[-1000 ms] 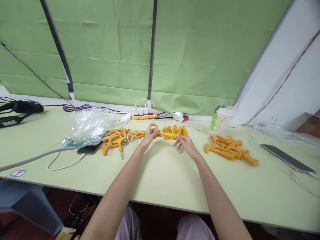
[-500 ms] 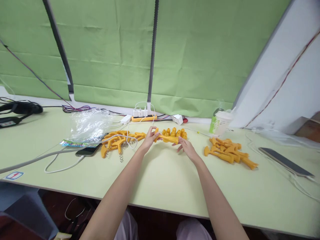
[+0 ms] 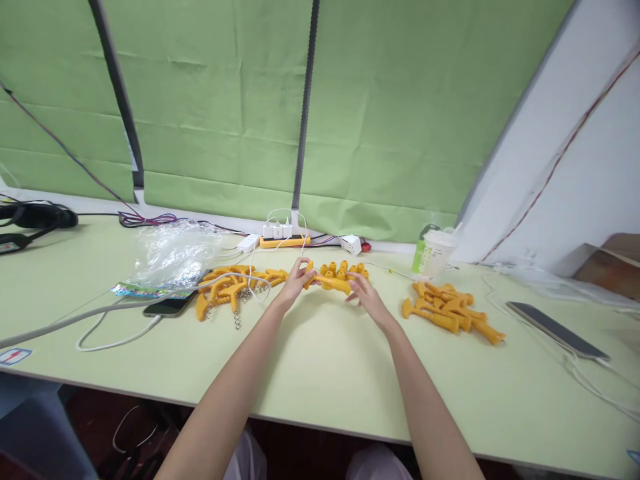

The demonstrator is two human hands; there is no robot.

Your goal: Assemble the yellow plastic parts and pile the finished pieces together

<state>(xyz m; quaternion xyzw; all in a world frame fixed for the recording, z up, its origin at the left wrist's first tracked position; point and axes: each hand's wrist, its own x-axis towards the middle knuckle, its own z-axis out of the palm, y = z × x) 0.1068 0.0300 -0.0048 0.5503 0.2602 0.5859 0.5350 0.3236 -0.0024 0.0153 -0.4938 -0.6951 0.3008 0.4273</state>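
A yellow corkscrew (image 3: 333, 283), a T-shaped handle with a tubular cover on its shaft, lies crosswise between my hands just above the table. My left hand (image 3: 296, 281) is closed around its handle end. At the cover's far end, my right hand (image 3: 366, 295) has its fingers spread; contact is hard to make out. Behind the corkscrew stand several short yellow covers (image 3: 344, 267), partly hidden by my hands. To the left is a heap of yellow T-handles with bare metal spirals (image 3: 234, 291). Covered yellow corkscrews (image 3: 447, 307) are piled on the right.
A crumpled clear plastic bag (image 3: 175, 250) and a phone (image 3: 170, 307) with a white cable lie left. A yellow power strip (image 3: 284, 241) sits at the back. Rightward are a paper cup (image 3: 436, 253) and a dark tablet-like device (image 3: 555, 330). Headphones (image 3: 40, 217) rest far left.
The view has shifted slightly, so most table items appear a little further left. My left hand still holds the corkscrew, and my right hand stays at its other end.
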